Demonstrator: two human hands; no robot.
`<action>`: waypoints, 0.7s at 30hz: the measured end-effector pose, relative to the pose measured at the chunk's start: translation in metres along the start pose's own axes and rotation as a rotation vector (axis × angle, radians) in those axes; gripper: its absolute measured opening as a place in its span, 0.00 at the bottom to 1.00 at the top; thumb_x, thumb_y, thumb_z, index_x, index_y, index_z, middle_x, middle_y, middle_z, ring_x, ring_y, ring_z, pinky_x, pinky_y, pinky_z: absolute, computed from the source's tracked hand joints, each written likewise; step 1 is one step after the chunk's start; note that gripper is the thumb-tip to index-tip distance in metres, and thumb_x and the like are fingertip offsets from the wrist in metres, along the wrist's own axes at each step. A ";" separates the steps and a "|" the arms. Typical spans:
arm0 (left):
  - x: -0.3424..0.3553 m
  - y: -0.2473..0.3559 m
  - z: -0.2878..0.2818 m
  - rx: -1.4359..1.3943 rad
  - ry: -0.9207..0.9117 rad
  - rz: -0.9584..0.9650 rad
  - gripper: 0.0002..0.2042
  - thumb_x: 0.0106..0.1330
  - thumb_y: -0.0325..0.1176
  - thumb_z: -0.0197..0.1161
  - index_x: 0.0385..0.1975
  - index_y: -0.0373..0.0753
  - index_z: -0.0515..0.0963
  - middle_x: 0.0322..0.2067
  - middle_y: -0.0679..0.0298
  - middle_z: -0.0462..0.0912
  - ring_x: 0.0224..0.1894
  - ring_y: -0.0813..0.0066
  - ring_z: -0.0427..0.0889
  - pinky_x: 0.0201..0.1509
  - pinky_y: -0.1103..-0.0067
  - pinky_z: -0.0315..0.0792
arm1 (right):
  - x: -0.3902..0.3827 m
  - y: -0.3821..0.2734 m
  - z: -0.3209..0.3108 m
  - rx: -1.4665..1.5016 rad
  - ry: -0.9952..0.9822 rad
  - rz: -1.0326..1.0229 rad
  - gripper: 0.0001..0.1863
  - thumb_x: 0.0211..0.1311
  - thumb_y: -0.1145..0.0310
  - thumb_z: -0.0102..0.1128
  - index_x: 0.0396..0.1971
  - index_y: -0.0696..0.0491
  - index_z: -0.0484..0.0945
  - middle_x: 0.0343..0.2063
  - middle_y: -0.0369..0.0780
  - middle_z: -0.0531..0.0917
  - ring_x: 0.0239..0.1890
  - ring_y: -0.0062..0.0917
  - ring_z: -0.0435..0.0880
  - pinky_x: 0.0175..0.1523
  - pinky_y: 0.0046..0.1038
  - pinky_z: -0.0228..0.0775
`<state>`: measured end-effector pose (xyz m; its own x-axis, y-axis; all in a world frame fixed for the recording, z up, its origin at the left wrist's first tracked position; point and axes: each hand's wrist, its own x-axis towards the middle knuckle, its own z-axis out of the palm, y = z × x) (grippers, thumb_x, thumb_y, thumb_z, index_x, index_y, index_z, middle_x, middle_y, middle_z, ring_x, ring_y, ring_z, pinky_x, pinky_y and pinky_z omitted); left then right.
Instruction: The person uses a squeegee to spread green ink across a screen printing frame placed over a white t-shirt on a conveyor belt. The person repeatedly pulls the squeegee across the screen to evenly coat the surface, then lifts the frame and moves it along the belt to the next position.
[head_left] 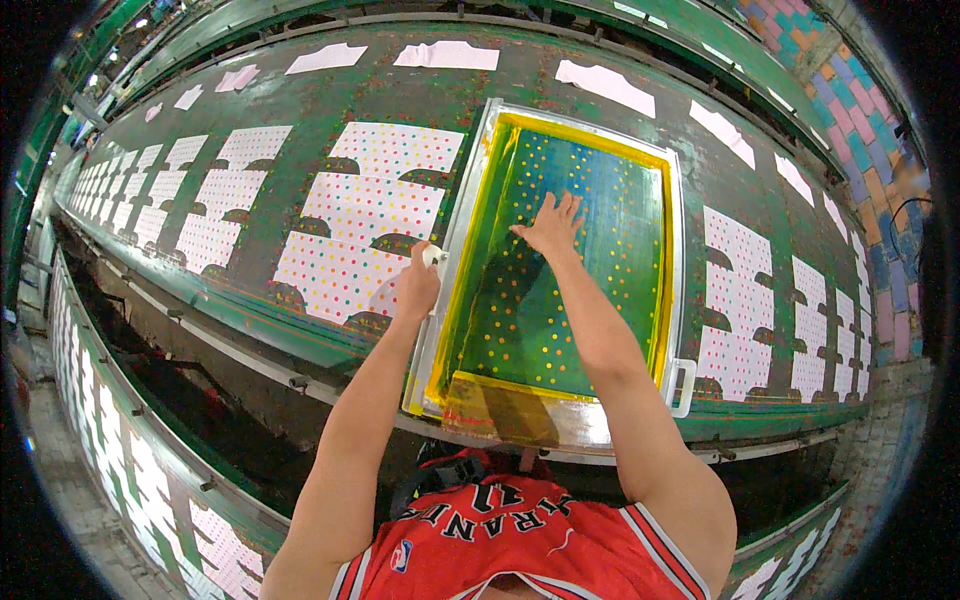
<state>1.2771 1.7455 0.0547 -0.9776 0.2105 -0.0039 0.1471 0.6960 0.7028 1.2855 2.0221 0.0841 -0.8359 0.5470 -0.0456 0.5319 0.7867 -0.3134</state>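
Observation:
A screen-printing frame (676, 240) lies tilted on the long table before me, with silver metal edges and yellow tape around a green mesh (540, 335) full of small dots. My left hand (418, 285) is closed around a white handle-like piece (432, 256) at the frame's left edge; the fingers partly hide it. Over the upper middle of the mesh is my right hand (556, 228), fingers spread and holding nothing. Whether its fingertips press on the mesh I cannot tell. To the left of the frame lie white fabric pieces (375, 195) printed with coloured dots.
A white handle (684, 388) sticks out from the frame's lower right side. More dotted fabric pieces (738, 300) lie to the right, and plain pale pieces (447, 55) along the far edge. Another table with fabric runs at the lower left; a tiled walkway (850, 110) is at right.

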 end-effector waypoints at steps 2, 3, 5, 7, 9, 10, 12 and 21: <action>0.000 0.000 -0.001 -0.020 -0.010 0.009 0.25 0.68 0.30 0.57 0.64 0.49 0.62 0.29 0.40 0.83 0.35 0.35 0.82 0.39 0.49 0.72 | -0.002 0.001 0.002 -0.073 -0.074 -0.008 0.56 0.47 0.45 0.78 0.69 0.57 0.57 0.72 0.57 0.51 0.77 0.54 0.41 0.73 0.66 0.41; -0.001 0.000 -0.002 -0.011 -0.011 0.024 0.25 0.68 0.30 0.58 0.64 0.49 0.61 0.29 0.40 0.83 0.35 0.35 0.82 0.39 0.49 0.72 | -0.002 0.001 0.001 -0.110 -0.151 0.002 0.56 0.47 0.45 0.78 0.69 0.57 0.57 0.72 0.57 0.51 0.77 0.54 0.41 0.73 0.66 0.40; -0.001 0.000 -0.003 0.009 -0.020 0.025 0.25 0.68 0.30 0.58 0.64 0.48 0.61 0.28 0.40 0.83 0.35 0.36 0.82 0.39 0.49 0.72 | 0.000 0.001 -0.002 -0.063 -0.057 -0.007 0.55 0.47 0.45 0.78 0.69 0.57 0.57 0.72 0.57 0.52 0.77 0.54 0.42 0.74 0.65 0.40; -0.001 0.001 -0.003 0.029 -0.035 0.009 0.25 0.68 0.30 0.58 0.64 0.46 0.61 0.28 0.41 0.83 0.34 0.36 0.82 0.39 0.48 0.72 | 0.007 0.001 -0.007 -0.024 -0.035 0.001 0.56 0.47 0.45 0.78 0.70 0.56 0.56 0.73 0.56 0.50 0.77 0.54 0.40 0.74 0.64 0.40; 0.000 0.000 -0.003 0.023 -0.062 -0.031 0.25 0.68 0.31 0.58 0.65 0.48 0.61 0.30 0.39 0.83 0.37 0.35 0.82 0.41 0.48 0.72 | 0.015 0.000 -0.012 0.005 -0.042 0.018 0.59 0.47 0.44 0.78 0.72 0.55 0.53 0.74 0.56 0.48 0.78 0.52 0.38 0.75 0.62 0.39; 0.000 0.000 -0.003 0.006 -0.072 -0.051 0.25 0.68 0.33 0.58 0.65 0.51 0.61 0.33 0.38 0.83 0.39 0.34 0.82 0.43 0.48 0.72 | 0.017 -0.001 -0.013 0.006 -0.055 0.025 0.58 0.47 0.44 0.78 0.72 0.55 0.53 0.74 0.55 0.48 0.78 0.52 0.38 0.75 0.62 0.39; 0.002 -0.001 -0.002 0.008 -0.058 -0.034 0.25 0.68 0.32 0.58 0.65 0.51 0.61 0.33 0.38 0.83 0.39 0.34 0.82 0.43 0.48 0.72 | 0.021 -0.003 -0.011 -0.005 -0.092 0.042 0.58 0.48 0.43 0.77 0.72 0.56 0.54 0.74 0.55 0.47 0.78 0.52 0.38 0.75 0.62 0.39; 0.002 -0.005 0.000 0.003 -0.023 0.043 0.26 0.67 0.29 0.58 0.64 0.45 0.61 0.27 0.40 0.82 0.34 0.36 0.82 0.39 0.48 0.71 | 0.025 -0.012 0.003 -0.075 -0.117 -0.010 0.59 0.46 0.43 0.78 0.71 0.57 0.56 0.73 0.56 0.51 0.77 0.55 0.42 0.72 0.67 0.42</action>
<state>1.2743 1.7426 0.0518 -0.9667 0.2557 0.0102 0.1893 0.6879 0.7007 1.2579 2.0258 0.0839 -0.8492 0.5051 -0.1542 0.5281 0.8136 -0.2431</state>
